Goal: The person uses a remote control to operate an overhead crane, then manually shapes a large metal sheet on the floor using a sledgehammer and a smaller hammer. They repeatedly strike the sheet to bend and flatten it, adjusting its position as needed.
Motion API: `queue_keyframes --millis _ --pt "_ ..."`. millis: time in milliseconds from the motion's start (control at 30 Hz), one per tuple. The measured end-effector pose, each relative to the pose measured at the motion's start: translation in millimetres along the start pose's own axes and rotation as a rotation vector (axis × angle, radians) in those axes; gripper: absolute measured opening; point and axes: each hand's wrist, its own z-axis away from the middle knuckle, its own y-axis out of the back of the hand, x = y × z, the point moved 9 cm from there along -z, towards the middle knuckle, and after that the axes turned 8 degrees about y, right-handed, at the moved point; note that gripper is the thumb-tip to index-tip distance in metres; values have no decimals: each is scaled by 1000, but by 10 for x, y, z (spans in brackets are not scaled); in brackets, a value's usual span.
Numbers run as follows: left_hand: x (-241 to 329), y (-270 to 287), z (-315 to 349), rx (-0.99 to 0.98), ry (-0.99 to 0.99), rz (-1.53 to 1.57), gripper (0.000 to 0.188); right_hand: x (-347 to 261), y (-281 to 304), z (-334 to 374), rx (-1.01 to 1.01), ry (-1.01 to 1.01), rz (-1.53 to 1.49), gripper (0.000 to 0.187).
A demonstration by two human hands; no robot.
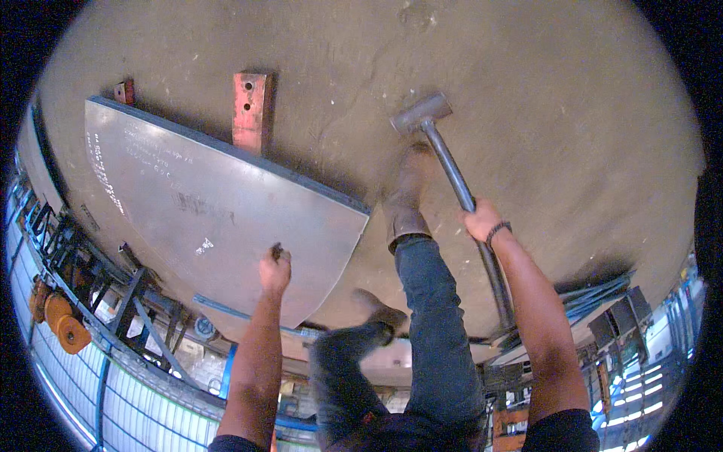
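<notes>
My right hand [482, 220] is closed round the handle of a sledgehammer [449, 164], about midway along it. The grey steel head points away from me, and the dark handle runs back past my forearm. My left hand [276, 271] is closed over the right part of a large grey steel plate [226, 196]; a small dark thing shows at its fingers, too small to name. I cannot tell whether this hand touches the plate. Handwritten marks in white cover parts of the plate, which has a thick far edge.
A red steel bar with two holes [249, 113] sticks out from under the plate's far edge, with a smaller red piece [125, 92] farther left. My boots [405, 215] are on the brown floor right of the plate. Blue rods [595, 299] lie at the right.
</notes>
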Motion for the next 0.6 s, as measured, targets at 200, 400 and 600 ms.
queue_keyframes --millis 200,400,600 --pt "-687 -1149 605 -108 159 314 40 772 417 -41 273 -25 381 34" --pt "-1933 -2676 1091 -388 598 990 62 419 494 -118 455 66 502 36" --pt "-2643 -3627 685 -311 778 2014 77 -1742 -1130 119 258 752 719 34"
